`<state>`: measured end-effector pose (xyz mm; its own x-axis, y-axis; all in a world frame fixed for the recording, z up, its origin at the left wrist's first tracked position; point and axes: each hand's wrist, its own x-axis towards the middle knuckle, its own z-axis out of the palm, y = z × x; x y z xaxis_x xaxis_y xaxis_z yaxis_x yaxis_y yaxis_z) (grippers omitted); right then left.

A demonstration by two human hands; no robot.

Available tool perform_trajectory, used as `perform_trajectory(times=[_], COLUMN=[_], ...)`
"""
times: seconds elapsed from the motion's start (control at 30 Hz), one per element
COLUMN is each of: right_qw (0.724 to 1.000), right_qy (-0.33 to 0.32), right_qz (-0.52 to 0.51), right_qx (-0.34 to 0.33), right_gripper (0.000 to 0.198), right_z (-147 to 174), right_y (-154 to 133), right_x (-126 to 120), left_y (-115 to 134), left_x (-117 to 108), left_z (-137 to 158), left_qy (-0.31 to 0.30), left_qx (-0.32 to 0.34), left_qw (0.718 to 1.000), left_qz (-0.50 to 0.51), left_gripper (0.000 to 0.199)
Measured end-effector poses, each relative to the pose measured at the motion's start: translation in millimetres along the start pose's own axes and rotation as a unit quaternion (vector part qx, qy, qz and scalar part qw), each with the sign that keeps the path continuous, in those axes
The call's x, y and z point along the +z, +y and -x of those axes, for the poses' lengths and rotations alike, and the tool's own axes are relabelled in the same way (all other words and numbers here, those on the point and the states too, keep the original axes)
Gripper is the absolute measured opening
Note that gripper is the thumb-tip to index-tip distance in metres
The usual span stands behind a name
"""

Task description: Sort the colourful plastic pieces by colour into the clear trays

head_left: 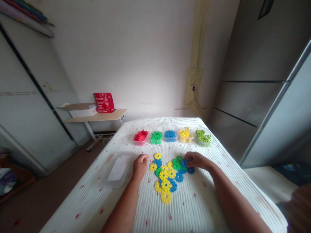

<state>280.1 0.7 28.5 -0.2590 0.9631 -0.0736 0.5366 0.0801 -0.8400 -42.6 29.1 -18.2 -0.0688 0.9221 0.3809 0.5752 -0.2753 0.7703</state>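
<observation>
1. we are seeing a grey refrigerator (252, 97) running off the frame's right side.
2. we are working over a ribbed white cloth (189, 207).
3. we are finding the pale characters on a red bag (104, 103), behind us-side left, too small to read.
4. we are seeing a translucent plastic container (119, 170) lying left; whether lid or tub, we are not managing to tell.
5. we are keeping our left hand (140, 166) beside the discs, its grip hidden; we cannot tell.
6. we are reaching our right hand (196, 159) onto a blue disc (184, 163); whether pinching, we cannot tell.
7. we are facing five tubs (170, 140) and, between our hands, overlapping yellow discs (166, 196).
</observation>
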Motion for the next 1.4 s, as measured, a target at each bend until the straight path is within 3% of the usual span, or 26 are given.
perform_trajectory(times=[0.1,0.2,0.33,0.43,0.5,0.6,0.7,0.83,0.93,1.07,1.23,1.33,1.4], right_qw=[0.999,0.996,0.997,0.996,0.985,0.965,0.961,0.964,0.962,0.945,0.931,0.925,0.922], right_qy=[0.002,-0.012,-0.034,0.052,0.146,0.231,0.263,0.265,0.267,0.287,0.28,0.271,0.268], right_qz=[-0.043,-0.086,-0.071,-0.066,-0.095,-0.117,-0.09,-0.009,0.065,0.152,0.233,0.265,0.279], right_qx=[-0.001,0.012,0.02,0.004,-0.014,-0.023,-0.014,-0.002,0.007,0.03,0.033,0.03,0.029], right_gripper=[0.018,0.021,0.022,0.02,0.018,0.019,0.018,0.007,0.01,0.014,0.016,0.016,0.017], right_z=[2.5,3.1,-11.4,-38.2,-59.2,-82.7,-84.9,-59.6,-40.5,-35.4,-42.6,-42.8,-42.2], right_y=[-3.3,-7.8,-22.5,-42.6,-55.9,-65.8,-58.1,-31.4,-11.8,4.2,10.6,12.4,13.6], right_x=[-1.1,-4.1,-10.1,-13.5,-14.2,-10.6,0.4,17.1,21.8,22.8,29.8,32.5,32.7], left_y=[-0.2,-0.2,-0.4,-0.8,-0.9,-0.7,-1.3,-3.3,-0.8,18.3,53.7,60.8,57.4], left_x=[0.3,1.6,3.8,4.2,3.8,3.1,3.7,6.2,8.2,9.6,13.7,18.5,21.7], left_z=[-0.1,-0.4,-1.3,-1.7,-1.5,-0.8,-0.2,0.2,0.4,-1.9,-7.1,-7.1,-5.8], left_qy=[0.001,0.001,0.003,0.002,-0.002,-0.008,-0.013,-0.019,-0.031,-0.053,-0.104,-0.09,-0.061], left_qx=[0.002,0.005,0.009,0.011,0.013,0.018,0.019,0.011,0.004,-0.014,-0.098,-0.104,-0.091], left_qw=[1.0,1.0,0.999,0.999,0.999,0.999,0.998,0.998,0.997,0.992,0.962,0.959,0.971], left_qz=[-0.008,-0.02,-0.032,-0.038,-0.042,-0.048,-0.052,-0.058,-0.067,-0.116,-0.231,-0.247,-0.211], left_gripper=[0.024,0.025,0.025,0.026,0.026,0.027,0.028,0.029,0.027,0.028,0.033,0.028,0.024])
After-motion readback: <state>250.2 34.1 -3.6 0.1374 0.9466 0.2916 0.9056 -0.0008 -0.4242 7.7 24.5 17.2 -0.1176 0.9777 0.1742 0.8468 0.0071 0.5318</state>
